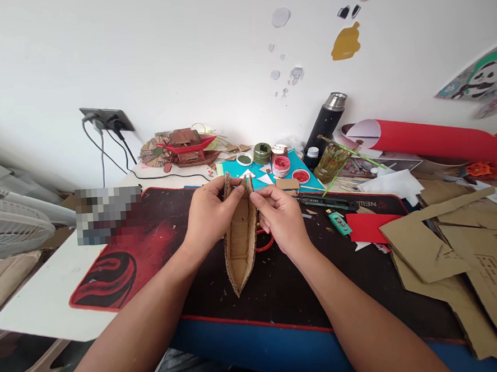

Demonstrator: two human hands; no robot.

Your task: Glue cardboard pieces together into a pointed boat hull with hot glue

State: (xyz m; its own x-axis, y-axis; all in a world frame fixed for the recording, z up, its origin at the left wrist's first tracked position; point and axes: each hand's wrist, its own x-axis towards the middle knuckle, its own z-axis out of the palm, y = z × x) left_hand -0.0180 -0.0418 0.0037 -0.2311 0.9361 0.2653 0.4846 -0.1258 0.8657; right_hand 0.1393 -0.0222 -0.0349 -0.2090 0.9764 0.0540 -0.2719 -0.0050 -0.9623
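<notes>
Between my hands is a cardboard boat hull (240, 245), long and narrow, its pointed end toward me and its hollow side facing up. My left hand (212, 210) is closed on the far left wall, with the thumb reaching inside. The far right wall is pinched by my right hand (277, 209), thumb against finger. At the far end the two walls stand apart, and the fingertips partly hide that spot. Red scissor handles (265, 242) show behind the hull, under my right hand; the rest of them is hidden.
A black-and-red mat (161, 281) covers the table. Cut cardboard (429, 242) piles up at right, near red paper (371, 227) and a black utility knife (327, 202). Behind stand open paint jars (262, 153), a dark thermos (324, 122) and a red model boat (189, 147). A fan (17, 220) is at left.
</notes>
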